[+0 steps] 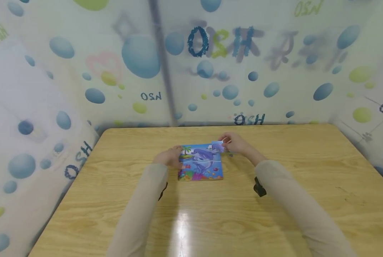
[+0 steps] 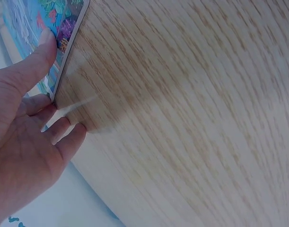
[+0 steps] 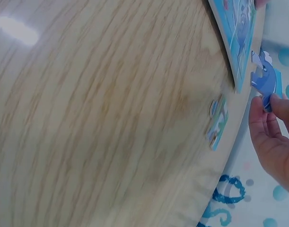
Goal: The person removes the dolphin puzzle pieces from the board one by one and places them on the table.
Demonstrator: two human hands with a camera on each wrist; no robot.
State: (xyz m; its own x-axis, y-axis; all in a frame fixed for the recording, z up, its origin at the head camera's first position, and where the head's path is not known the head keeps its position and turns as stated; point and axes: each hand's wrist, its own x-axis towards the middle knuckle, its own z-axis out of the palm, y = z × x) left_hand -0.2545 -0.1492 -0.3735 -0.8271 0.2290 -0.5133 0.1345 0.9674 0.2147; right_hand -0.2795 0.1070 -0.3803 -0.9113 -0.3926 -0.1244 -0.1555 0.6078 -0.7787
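Note:
A square jigsaw puzzle [image 1: 202, 166] with dolphins, a palm tree and coral lies on the wooden table. My left hand [image 1: 169, 157] holds it by the left edge. In the left wrist view, the thumb of that hand [image 2: 26, 109] rests on the picture, with the fingers against the edge. Above the puzzle's far right corner, my right hand [image 1: 237, 144] pinches a blue puzzle piece [image 3: 266, 80] between thumb and fingers. Another puzzle piece [image 3: 218, 124] lies loose on the table, just right of the puzzle.
The wooden table [image 1: 114, 200] extends around the puzzle on all sides. Behind its far edge hangs a pale curtain [image 1: 185, 85] printed with blue and green dots and lettering. Light glares off the tabletop in front.

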